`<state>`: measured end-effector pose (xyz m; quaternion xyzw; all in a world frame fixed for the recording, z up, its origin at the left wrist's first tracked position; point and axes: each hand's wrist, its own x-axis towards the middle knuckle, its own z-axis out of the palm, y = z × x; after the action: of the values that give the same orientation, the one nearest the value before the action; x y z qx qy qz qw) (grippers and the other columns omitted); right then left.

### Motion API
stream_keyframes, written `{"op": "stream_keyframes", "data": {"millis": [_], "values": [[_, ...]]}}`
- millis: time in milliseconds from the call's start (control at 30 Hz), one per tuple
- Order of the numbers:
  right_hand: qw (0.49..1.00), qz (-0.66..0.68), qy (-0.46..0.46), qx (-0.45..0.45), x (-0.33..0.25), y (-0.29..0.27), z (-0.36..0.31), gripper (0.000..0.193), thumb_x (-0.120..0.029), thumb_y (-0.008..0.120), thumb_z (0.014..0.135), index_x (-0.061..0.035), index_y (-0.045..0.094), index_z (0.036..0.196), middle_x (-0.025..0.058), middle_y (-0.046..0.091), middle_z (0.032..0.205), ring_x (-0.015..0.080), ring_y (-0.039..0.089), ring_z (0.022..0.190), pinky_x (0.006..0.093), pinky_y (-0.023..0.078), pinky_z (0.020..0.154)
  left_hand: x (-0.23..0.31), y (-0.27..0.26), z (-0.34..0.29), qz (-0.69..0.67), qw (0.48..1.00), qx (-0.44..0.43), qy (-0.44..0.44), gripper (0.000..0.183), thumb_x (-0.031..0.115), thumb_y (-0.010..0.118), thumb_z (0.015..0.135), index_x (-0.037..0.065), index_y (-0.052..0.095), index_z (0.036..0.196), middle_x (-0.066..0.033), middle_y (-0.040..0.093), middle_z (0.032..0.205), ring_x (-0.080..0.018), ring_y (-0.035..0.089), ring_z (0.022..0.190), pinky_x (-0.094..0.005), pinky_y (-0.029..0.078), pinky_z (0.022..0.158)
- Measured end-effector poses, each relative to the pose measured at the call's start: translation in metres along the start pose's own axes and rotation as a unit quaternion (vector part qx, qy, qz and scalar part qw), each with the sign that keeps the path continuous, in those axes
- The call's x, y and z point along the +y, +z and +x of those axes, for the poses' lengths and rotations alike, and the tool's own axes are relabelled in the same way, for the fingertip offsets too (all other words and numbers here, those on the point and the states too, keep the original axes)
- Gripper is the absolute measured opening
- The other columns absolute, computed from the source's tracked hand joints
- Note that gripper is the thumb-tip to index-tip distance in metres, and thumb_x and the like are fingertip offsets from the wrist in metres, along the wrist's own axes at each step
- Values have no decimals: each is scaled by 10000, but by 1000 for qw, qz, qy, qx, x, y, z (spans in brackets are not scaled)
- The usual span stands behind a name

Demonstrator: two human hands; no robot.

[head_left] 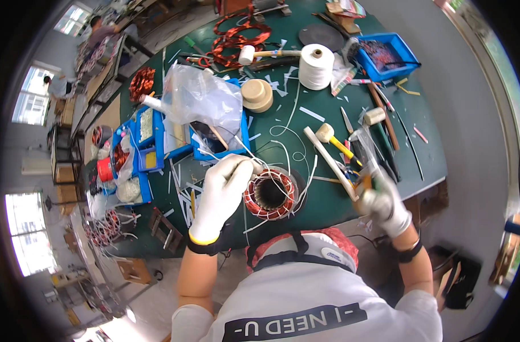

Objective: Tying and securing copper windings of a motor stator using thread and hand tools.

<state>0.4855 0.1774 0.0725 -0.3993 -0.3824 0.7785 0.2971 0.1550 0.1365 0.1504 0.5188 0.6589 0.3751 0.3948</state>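
Note:
A motor stator (269, 195) with red-brown copper windings laced in white cord stands on the green table in front of me. My left hand (223, 191), in a white glove, is at its upper left rim. Its fingertips are pinched together on a thin white cord (257, 162) at the winding. Several white sleeved leads (310, 176) curl out around the stator. My right hand (383, 206), also gloved, is off to the right by the lower end of a pale stick (330, 163). Motion smears its fingers and a yellowish-orange object beside them.
A white thread spool (316, 67) stands far back, near a blue bin (388, 56) of small pieces. Mallets (325, 133) and other hand tools lie to the right. Plastic film (203, 94) covers blue trays at left. Copper coils (237, 40) lie at the back.

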Motion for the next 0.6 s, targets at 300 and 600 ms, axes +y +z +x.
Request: {"op": "stream_keyframes", "data": {"millis": [300,600], "values": [[942,181,103,-263,16,88,-11,397,-406,403,1037,-74,412,1254,20,470,842,64,431,610,202,357,544,13,24,-2,-100,993,-56,8,192,43,507,888,-23,664,798,-66,640,927,-131,528,884,-261,438,755],[942,226,95,-229,-19,87,-11,658,-551,472,959,-29,442,1359,127,574,1216,225,596,1054,373,466,961,5,52,10,-367,917,-133,80,253,84,529,860,-35,560,639,-116,635,823,-133,602,688,-256,464,600]]}}
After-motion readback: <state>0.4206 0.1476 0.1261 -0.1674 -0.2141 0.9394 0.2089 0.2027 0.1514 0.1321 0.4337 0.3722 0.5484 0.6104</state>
